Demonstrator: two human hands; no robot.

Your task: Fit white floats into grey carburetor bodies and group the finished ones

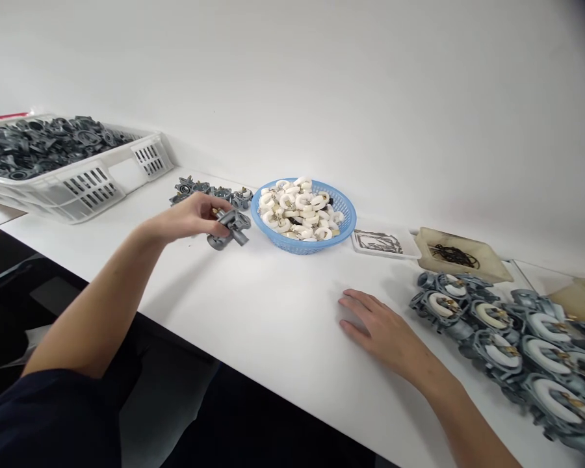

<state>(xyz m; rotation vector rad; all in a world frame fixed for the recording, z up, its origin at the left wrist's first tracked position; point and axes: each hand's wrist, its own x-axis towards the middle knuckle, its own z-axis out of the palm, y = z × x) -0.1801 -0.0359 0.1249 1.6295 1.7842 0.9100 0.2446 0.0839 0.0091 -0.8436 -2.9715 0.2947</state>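
My left hand (197, 218) is closed on a grey metal carburetor body (230, 229) and holds it over the white table (268, 305), left of a blue basket. The carburetor's round flange faces down and a short tube points to the right. Several more carburetor bodies (209, 190) lie just behind that hand. White ring-like carburetor floats (299, 208) fill the blue basket (292, 247). On the right, my right hand (375, 328) rests on the table with its fingers stretched out, holding nothing. Carburetors with white floats fitted (500, 351) stand in rows beside it.
At the far left, a white plastic crate (82, 192) is heaped with grey metal parts (43, 146). A shallow white tray (387, 242) holds thin metal pins. Next to it, a beige tray (426, 250) contains black rubber rings (453, 255). A white wall (292, 91) runs along the back.
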